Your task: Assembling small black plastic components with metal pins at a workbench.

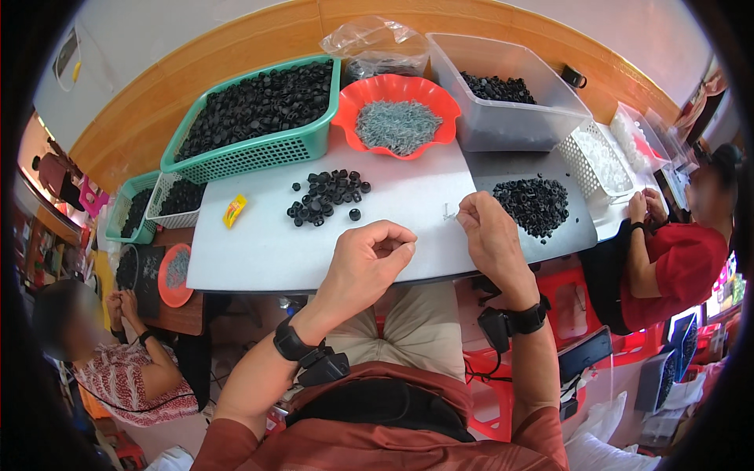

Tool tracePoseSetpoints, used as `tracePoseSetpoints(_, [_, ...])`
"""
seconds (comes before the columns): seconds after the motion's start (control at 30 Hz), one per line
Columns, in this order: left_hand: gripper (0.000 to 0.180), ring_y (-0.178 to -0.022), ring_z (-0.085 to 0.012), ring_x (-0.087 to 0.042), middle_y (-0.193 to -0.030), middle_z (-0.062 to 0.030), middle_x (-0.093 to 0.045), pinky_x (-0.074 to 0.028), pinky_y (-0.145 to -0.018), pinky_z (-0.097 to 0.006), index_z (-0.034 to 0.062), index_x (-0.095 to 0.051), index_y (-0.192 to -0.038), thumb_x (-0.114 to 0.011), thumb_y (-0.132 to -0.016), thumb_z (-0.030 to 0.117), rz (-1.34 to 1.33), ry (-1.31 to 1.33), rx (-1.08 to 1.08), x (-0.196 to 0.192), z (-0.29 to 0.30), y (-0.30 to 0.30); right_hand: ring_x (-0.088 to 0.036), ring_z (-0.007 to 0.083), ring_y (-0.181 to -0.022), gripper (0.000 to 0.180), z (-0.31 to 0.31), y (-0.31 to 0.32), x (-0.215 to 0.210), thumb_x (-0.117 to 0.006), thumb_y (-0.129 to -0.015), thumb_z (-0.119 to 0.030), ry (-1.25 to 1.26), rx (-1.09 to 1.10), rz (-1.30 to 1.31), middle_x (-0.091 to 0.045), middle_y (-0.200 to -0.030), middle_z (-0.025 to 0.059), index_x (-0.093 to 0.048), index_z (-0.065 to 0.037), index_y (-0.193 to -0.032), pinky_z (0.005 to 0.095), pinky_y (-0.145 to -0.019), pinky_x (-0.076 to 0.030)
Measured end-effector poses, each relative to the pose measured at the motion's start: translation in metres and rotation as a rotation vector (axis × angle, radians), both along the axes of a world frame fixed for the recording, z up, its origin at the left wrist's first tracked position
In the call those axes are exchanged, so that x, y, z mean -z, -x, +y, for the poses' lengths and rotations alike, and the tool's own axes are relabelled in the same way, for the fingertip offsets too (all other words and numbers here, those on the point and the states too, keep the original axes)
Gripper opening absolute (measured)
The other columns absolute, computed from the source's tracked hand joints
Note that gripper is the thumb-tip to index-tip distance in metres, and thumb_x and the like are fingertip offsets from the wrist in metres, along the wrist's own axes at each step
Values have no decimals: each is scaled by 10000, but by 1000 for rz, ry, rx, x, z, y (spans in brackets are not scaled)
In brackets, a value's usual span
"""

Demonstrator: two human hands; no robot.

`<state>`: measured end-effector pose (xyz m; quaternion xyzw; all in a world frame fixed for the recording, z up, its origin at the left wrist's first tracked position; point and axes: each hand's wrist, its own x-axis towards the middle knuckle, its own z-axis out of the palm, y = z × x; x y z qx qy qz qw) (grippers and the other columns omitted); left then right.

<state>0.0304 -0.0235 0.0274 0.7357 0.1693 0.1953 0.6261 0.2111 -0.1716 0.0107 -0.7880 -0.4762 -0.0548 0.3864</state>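
The left hand is above the near middle of the white surface; its fingers are curled, with thumb and index tips pressed together. Whether a part sits between the tips cannot be determined. The right hand is at the right edge of the white area, fingers bent downward; whether they are pinching anything cannot be determined. Loose metal pins lie just left of the right fingertips. Black caps form a loose group on the surface, far and left of the left hand. Small black parts are heaped right of the right hand. A red scalloped bowl containing similar pins stands at the far side.
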Motion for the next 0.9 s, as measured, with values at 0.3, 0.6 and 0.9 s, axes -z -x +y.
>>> tracePoseSetpoints(0.3, [174, -783, -80, -662, -883, -55, -723, -545, -683, -242, -50, -721, -1007, -762, -925, 98, 113, -104, 9, 11, 2, -44, -665, 378, -897, 153, -5, 6, -10, -669, -932, -10, -53, -51, 235, -662, -959, 204, -578, 7, -1054, 432, -779, -523])
tracePoseSetpoints(0.6, [243, -748, -76, -634, -863, -43, -722, -538, -671, -240, -57, -739, -1095, -747, -952, 139, 111, -73, 82, 7, 0, -58, -670, 374, -903, 158, -9, 6, -10, -671, -934, -6, -83, -85, 275, -660, -983, 211, -583, 18, -1063, 427, -789, -531])
tracePoseSetpoints(0.9, [188, -724, -74, -620, -853, -23, -716, -521, -657, -237, -36, -746, -1009, -717, -977, 147, 40, -61, 83, 11, -9, -65, -671, 350, -873, 141, -14, 0, -3, -646, -971, -50, -174, -121, 239, -673, -970, 198, -652, 35, -1083, 395, -776, -528])
